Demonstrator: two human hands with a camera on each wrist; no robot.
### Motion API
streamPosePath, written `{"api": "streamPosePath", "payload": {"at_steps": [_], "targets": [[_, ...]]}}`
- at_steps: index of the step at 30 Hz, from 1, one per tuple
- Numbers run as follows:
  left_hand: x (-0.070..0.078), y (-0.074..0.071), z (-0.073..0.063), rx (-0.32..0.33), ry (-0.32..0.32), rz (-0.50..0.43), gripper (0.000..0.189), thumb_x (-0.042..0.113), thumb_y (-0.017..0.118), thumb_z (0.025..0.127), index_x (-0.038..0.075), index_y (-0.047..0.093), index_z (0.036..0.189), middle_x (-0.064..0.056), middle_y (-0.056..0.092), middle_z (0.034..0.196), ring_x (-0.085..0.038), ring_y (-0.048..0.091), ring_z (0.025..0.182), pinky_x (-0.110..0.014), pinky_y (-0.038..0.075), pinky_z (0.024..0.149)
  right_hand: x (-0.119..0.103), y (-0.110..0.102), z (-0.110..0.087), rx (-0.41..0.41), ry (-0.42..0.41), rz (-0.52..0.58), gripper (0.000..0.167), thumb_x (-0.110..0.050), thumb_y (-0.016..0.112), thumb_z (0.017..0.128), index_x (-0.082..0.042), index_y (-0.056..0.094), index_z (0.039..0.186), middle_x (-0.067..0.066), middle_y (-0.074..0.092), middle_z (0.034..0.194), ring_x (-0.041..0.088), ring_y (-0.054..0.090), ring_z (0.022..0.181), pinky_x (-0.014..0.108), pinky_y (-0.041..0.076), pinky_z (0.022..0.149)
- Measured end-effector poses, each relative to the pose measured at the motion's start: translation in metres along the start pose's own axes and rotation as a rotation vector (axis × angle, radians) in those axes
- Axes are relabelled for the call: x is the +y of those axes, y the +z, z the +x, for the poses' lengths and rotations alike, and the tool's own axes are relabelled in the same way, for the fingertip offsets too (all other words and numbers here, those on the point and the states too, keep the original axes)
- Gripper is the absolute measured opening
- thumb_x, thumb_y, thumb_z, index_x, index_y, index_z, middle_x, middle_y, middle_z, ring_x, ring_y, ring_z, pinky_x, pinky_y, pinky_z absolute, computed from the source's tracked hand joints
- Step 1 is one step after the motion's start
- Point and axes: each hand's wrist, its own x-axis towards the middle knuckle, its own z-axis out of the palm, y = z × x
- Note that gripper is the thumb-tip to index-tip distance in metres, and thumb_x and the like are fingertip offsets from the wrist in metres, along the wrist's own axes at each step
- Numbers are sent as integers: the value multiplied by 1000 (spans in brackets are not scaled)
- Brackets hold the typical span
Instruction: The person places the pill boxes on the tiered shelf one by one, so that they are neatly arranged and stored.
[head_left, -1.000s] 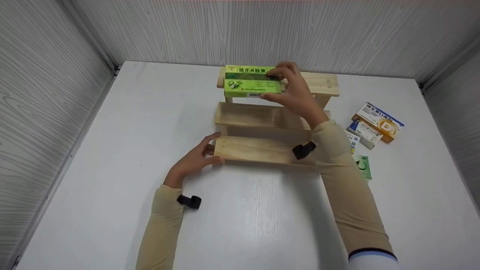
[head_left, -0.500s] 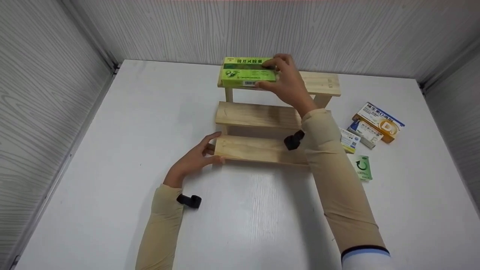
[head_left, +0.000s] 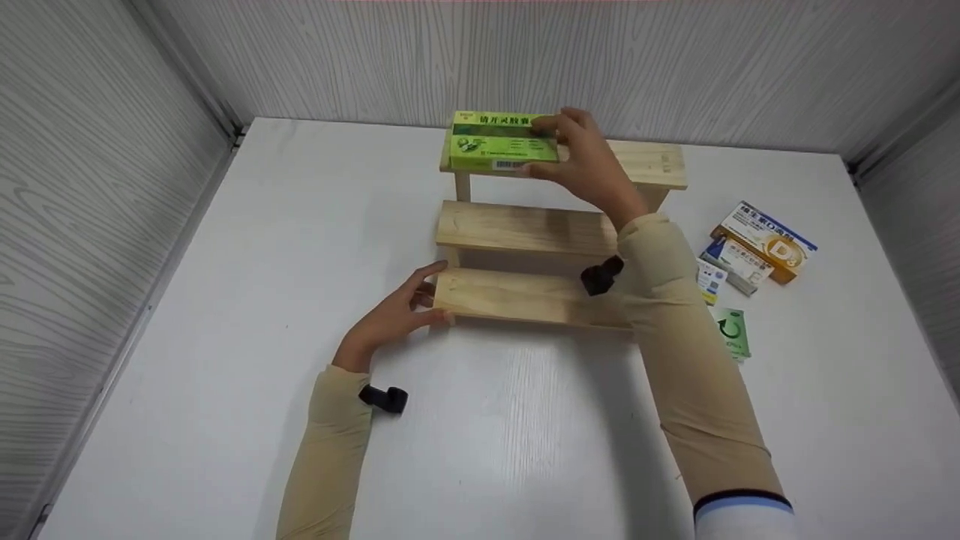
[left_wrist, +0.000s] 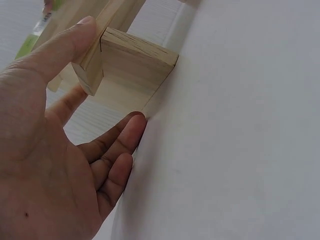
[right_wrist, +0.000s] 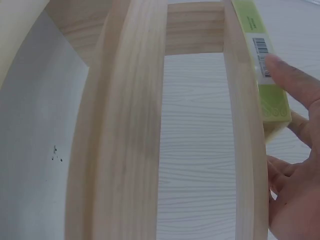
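A three-tier wooden rack [head_left: 525,225] stands on the white table. My right hand [head_left: 589,169] holds a green medicine box [head_left: 495,142] at its right end, thumb in front and fingers behind. The box lies flat at the left end of the top board, its barcode side facing front. In the right wrist view, the box [right_wrist: 265,75] sits against that board, with the thumb beside the barcode. My left hand [head_left: 390,319] grips the left end of the lowest board. From the left wrist, the thumb of that hand [left_wrist: 45,130] presses the board's front edge; the other fingers are lower, near the table.
Right of the rack lie a white-and-orange vitamin D box [head_left: 765,240], a smaller white-and-blue box [head_left: 739,264], a white box with a yellow edge [head_left: 711,281] and a green box [head_left: 735,334]. My right forearm partly covers the last two. A grey wood-grain wall [head_left: 375,60] rises behind.
My right hand has carried the green medicine box back, from in front of the top board onto its left end. The left hand keeps its hold on the rack; the view has shifted slightly.
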Motion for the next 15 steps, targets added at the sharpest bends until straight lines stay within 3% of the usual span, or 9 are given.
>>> {"api": "streamPosePath", "payload": {"at_steps": [6, 11, 15], "targets": [[0, 0, 0, -4, 18, -3, 83, 31, 72, 88, 27, 22, 154, -16, 49, 129, -30, 47, 119, -46, 33, 108, 6, -12, -13, 68, -52, 70, 62, -35, 71, 87, -20, 46, 141, 3, 25, 155, 23, 45, 129, 39, 41, 103], [2, 0, -1, -8, 17, -13, 83, 27, 71, 88, 26, 20, 154, -17, 48, 129, -30, 47, 118, -46, 33, 107, 13, -26, -32, 150, -131, 79, 56, -34, 69, 89, -19, 48, 139, 1, 36, 147, 20, 47, 125, 36, 35, 96], [2, 0, -1, -10, 20, -25, 83, 24, 71, 89, 25, 20, 155, -19, 47, 131, -32, 46, 119, -48, 32, 108, 20, -37, -49, 170, -168, 56, 60, -31, 69, 89, -17, 44, 142, 2, 38, 148, 22, 47, 126, 37, 33, 94]]}}
